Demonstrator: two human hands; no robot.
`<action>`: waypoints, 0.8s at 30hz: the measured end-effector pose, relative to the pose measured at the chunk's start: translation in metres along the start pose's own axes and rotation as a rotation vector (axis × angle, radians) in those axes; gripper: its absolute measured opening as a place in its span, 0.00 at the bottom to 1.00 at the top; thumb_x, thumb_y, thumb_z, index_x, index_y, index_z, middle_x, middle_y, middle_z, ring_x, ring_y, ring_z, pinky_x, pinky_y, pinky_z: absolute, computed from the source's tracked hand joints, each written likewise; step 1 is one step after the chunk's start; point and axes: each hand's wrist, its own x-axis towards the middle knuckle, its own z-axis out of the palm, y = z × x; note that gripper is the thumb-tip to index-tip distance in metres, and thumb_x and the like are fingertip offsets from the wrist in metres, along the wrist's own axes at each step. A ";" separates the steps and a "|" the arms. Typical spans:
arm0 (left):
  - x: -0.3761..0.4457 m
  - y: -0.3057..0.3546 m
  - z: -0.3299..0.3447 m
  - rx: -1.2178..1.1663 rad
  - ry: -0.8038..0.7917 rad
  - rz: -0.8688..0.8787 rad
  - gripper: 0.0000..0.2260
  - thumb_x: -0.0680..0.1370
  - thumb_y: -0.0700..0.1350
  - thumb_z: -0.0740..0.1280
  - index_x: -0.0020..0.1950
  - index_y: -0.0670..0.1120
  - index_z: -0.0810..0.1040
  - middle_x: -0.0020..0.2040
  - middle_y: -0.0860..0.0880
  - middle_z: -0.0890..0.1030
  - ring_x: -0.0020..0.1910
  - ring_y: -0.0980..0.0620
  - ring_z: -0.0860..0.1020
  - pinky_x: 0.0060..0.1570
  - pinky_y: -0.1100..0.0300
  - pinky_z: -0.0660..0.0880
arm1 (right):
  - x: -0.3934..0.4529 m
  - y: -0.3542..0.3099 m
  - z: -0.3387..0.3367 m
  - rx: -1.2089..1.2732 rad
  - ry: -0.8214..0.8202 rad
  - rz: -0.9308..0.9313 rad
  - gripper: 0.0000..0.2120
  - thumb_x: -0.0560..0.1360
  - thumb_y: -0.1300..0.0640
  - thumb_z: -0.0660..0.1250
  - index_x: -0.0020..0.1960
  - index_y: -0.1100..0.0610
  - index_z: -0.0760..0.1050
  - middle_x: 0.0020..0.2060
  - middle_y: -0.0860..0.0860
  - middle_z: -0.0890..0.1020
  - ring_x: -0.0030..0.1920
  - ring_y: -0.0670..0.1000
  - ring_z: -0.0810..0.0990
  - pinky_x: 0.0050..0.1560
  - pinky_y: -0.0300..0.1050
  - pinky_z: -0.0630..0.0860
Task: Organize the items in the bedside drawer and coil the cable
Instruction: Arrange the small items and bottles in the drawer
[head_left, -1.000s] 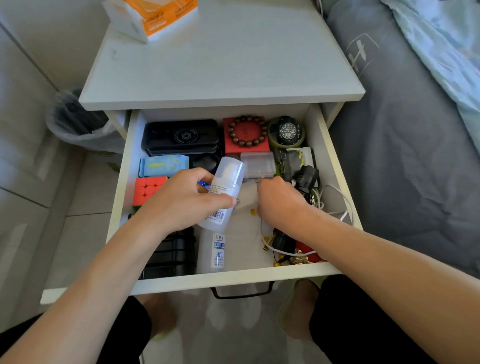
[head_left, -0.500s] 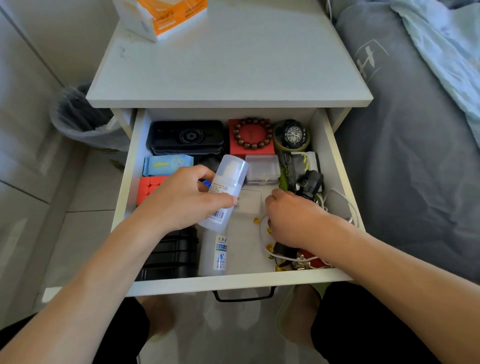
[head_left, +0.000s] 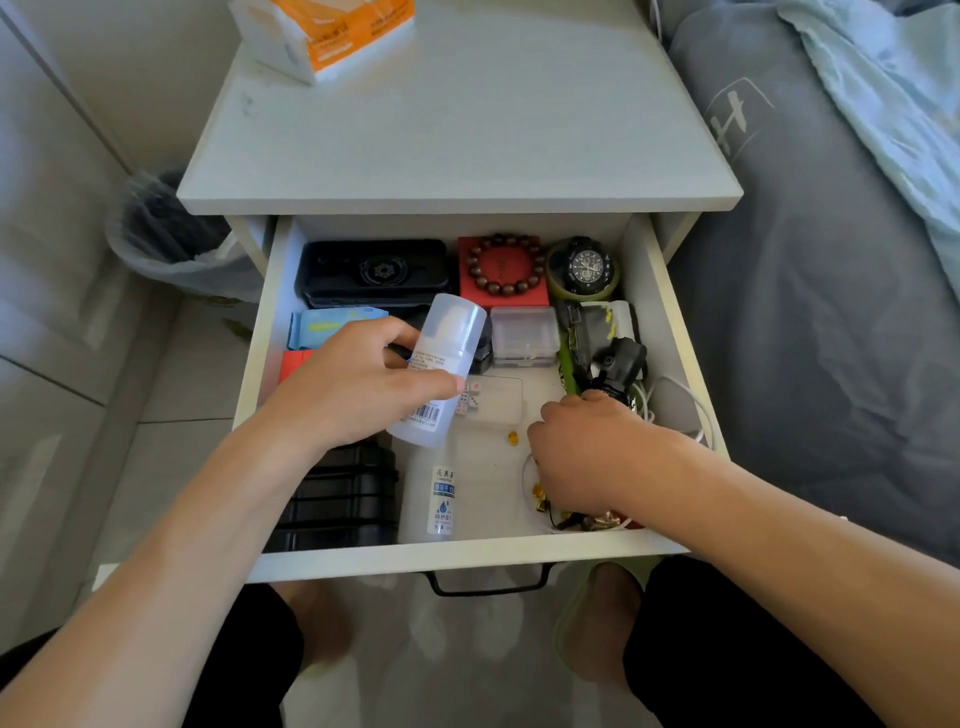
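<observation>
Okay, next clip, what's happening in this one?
A person is sorting an open bedside drawer. The left hand holds a white bottle lifted above the drawer floor. The right hand is down among small gold bits and a loose white cable at the front right; what it grips, if anything, is hidden. The cable isn't coiled yet.

Home bedroom: white nightstand (head_left: 467, 130) beside bed (head_left: 831, 312), lined bin (head_left: 171, 244).
</observation>
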 end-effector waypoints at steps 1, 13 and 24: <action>0.000 -0.002 -0.002 -0.012 0.009 -0.005 0.11 0.71 0.51 0.76 0.51 0.56 0.79 0.44 0.55 0.86 0.44 0.57 0.84 0.54 0.53 0.79 | 0.000 -0.001 -0.002 0.016 0.009 -0.006 0.14 0.80 0.55 0.57 0.63 0.56 0.72 0.56 0.55 0.75 0.54 0.55 0.74 0.59 0.50 0.72; -0.003 -0.009 -0.008 0.015 0.017 -0.048 0.20 0.62 0.58 0.77 0.50 0.54 0.80 0.43 0.54 0.86 0.43 0.55 0.83 0.50 0.52 0.80 | 0.030 -0.008 -0.014 0.201 0.405 0.083 0.13 0.78 0.51 0.65 0.59 0.57 0.72 0.53 0.52 0.78 0.51 0.57 0.79 0.39 0.46 0.68; -0.003 -0.014 -0.006 0.017 0.024 -0.047 0.14 0.69 0.54 0.78 0.51 0.53 0.81 0.45 0.53 0.85 0.44 0.55 0.83 0.50 0.52 0.81 | 0.041 0.002 -0.008 0.338 0.347 0.228 0.16 0.76 0.46 0.68 0.55 0.56 0.73 0.47 0.53 0.78 0.47 0.57 0.80 0.37 0.46 0.73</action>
